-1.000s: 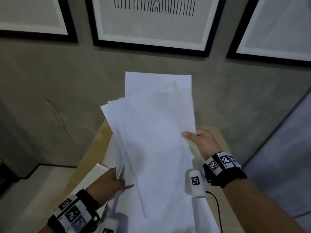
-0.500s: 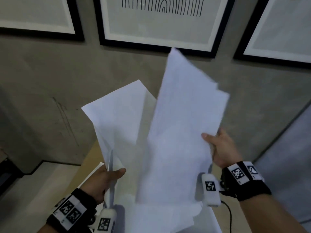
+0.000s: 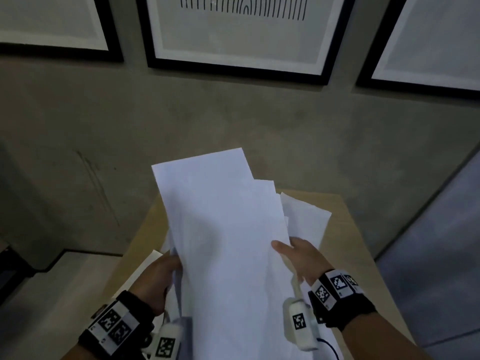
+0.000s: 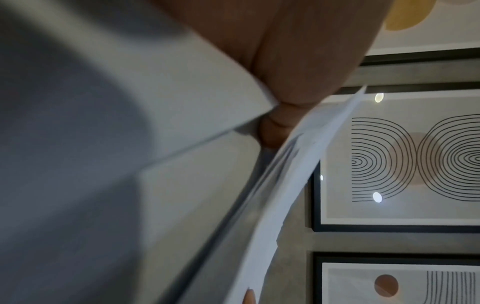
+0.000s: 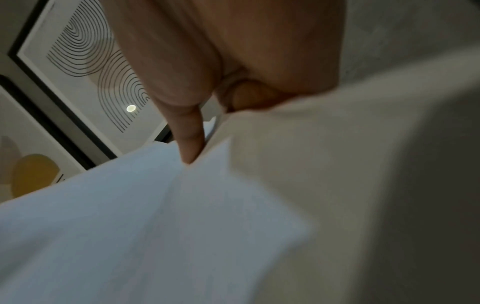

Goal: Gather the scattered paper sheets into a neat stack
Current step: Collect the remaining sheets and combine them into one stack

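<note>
Both your hands, left hand point(image 3: 158, 279) and right hand point(image 3: 301, 258), grasp the paper sheets point(image 3: 223, 229) above the worktop point(image 3: 363, 255); probably tap their fanned edges down on it to square them.

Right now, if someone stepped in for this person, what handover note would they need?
Left hand: grips the sheets' left edge.
Right hand: pinches the right edge, thumb on top.
Sheets: one bundle held up over the table, top edges uneven and fanned; at least one sheet lies on the table beside the left hand.
Done: most sheets gathered.
Left: square the edges, add what remains, set the stack down.
</note>
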Tool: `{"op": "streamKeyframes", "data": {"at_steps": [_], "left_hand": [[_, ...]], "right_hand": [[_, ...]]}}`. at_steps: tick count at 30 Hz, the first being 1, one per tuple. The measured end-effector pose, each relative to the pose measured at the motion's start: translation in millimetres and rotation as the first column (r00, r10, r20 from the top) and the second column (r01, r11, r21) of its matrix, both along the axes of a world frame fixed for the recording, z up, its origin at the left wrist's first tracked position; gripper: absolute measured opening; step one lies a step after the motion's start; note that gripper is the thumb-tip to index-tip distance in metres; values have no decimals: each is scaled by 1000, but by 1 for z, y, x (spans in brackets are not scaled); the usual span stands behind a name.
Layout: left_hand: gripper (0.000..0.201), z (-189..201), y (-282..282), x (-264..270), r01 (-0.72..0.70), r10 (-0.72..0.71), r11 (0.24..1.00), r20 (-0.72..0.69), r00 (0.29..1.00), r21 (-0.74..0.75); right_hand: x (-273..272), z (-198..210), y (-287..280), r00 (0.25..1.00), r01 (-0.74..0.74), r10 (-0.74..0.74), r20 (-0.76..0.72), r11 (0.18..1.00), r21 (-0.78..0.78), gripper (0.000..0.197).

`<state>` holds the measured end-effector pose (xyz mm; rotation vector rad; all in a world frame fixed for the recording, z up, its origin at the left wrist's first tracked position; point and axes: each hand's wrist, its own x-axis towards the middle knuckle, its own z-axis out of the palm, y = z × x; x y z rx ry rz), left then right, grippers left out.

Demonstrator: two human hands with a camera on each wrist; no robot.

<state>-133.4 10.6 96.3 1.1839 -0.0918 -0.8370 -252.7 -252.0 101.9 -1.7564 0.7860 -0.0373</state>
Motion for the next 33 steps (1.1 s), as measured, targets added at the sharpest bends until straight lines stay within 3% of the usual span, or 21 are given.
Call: {"op": "streamKeyframes", "data": {"at_steps": [2,4,7,8,10,13,16,19,21,24,30,33], "left_hand": [[31,0,-3,0,-72,70,995,37,997,75],[30,4,-4,-1,-135,130,987,65,989,83],[45,14,-5,1,-133,136,990,68,988,-42],[39,16,-5,4,-124,133,989,122,984,-78],[26,21,-6,3,-80,95,995,367,925,-55],[27,19,-9,0,-210,123,975,629,768,66],[27,21,-14,-2,-315,193,947,670,716,64],[40,12,-21,1,-236,155,971,659,736,35],[53,2,-25,6,-239,154,970,650,744,43],[74,-7,-32,9,-302,186,951,658,730,66],[32,7,-53,-3,-348,257,937,695,672,-10],[38,9,-57,-2,-380,323,921,702,635,-80]], "right_hand": [[-3,-7,3,993,-100,106,-54,990,98,45],[-5,-11,10,990,-136,128,56,974,181,29],[-2,-11,12,966,20,-42,254,996,87,10],[-1,-8,12,948,72,-81,307,997,39,5],[-1,-3,13,928,131,-114,353,991,-22,5],[-2,0,16,909,129,-71,411,985,-114,37],[-3,5,21,901,188,-122,417,975,-121,50],[-6,4,27,892,126,-129,434,991,36,24],[-7,-3,28,889,129,-160,428,987,101,47],[-6,-4,29,881,198,-211,424,977,75,53],[-2,9,32,786,286,-243,569,958,15,30],[-2,8,27,717,364,-293,633,931,19,23]]}}
